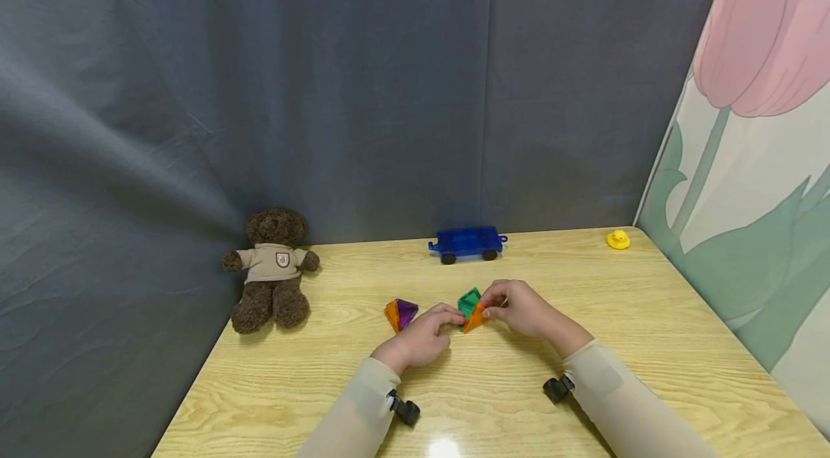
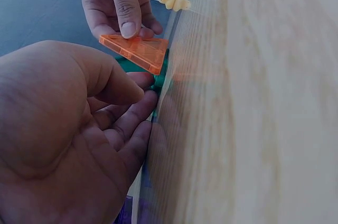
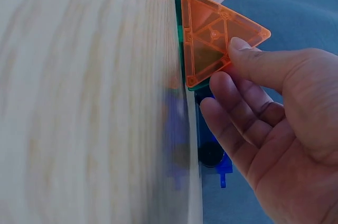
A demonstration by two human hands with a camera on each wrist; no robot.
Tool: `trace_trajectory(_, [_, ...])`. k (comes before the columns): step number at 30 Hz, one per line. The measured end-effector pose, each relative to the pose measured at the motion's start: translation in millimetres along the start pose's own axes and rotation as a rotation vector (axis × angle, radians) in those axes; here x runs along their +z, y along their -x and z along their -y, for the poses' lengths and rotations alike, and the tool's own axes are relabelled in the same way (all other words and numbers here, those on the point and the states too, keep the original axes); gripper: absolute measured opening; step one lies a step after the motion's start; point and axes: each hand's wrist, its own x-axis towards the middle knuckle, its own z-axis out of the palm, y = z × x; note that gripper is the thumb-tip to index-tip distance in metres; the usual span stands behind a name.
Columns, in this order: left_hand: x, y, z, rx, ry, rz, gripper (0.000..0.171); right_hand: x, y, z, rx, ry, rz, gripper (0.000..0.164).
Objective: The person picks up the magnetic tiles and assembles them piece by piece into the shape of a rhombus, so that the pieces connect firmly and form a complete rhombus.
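In the head view my right hand pinches an orange translucent triangular magnetic tile between thumb and fingers. The orange tile stands tilted, with its lower edge down by a green magnetic tile that lies on the table. From the left, my left hand reaches in with fingers loosely extended, fingertips right at the green tile's near edge. Its thumb stays apart from the tiles. Part of the green tile is hidden behind the orange one and the fingers.
Left of the hands lies a purple and orange tile piece. A blue wheeled wagon stands at the table's back edge. A teddy bear sits at the left, and a yellow rubber duck is at the back right corner.
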Motion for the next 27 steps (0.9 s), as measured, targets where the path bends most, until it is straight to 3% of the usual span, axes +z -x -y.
trace_trajectory(27, [-1.5, 1.2, -4.9, -0.005, -0.02, 0.0, 0.043, 7.1, -0.4, 0.0, 0.013, 0.013, -0.052, 0.015])
